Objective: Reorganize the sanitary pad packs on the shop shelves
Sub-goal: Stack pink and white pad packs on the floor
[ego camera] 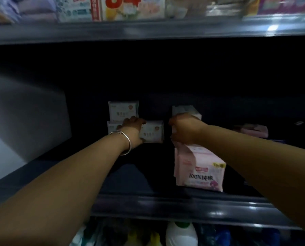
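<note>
Both arms reach deep into a dark middle shelf point(148, 201). My left hand point(132, 130), with a silver bangle on the wrist, grips a small white pad pack point(153, 132) at the back. Another white pack point(123, 110) stands above and behind it, and a third point(111, 126) shows partly to the left of the wrist. My right hand point(185, 128) is closed on the top of a pink pad pack point(199, 169) that stands near the shelf front. A white pack point(185, 110) sits just behind that hand.
A flat pink pack point(253, 130) lies at the back right of the shelf. The upper shelf point(148, 31) carries several colourful packs. Below the front rail stand bottles, one of them white point(182, 235). A grey side panel point(24, 112) closes the shelf on the left.
</note>
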Tool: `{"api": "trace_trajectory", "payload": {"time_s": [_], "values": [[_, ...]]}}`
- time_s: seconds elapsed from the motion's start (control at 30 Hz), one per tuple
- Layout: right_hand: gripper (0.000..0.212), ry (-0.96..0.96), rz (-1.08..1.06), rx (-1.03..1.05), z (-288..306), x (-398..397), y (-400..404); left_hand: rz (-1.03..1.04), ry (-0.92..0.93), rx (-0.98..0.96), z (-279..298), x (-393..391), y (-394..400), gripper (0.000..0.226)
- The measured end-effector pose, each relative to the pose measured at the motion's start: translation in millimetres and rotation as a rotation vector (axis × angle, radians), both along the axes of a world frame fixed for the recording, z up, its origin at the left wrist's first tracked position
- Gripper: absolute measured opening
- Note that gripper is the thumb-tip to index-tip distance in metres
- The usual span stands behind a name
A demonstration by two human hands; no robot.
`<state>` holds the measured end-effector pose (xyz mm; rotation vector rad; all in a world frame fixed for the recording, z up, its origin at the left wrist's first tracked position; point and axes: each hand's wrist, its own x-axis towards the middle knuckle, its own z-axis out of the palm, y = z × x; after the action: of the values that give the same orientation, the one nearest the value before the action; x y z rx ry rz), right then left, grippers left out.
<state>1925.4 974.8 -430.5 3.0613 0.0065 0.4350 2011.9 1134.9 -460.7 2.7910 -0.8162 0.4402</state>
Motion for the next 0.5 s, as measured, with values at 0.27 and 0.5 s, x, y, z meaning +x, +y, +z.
{"api": "trace_trajectory", "payload": {"time_s": [0.27,0.5], "values": [[0.046,0.202,-0.039,-0.030,-6,81,20,0.086,-0.127,0.067,6,74,18,0.084],[0.071,0.298,-0.076,-0.017,-19,136,27,0.108,-0.178,0.117,8,129,22,0.099]]}}
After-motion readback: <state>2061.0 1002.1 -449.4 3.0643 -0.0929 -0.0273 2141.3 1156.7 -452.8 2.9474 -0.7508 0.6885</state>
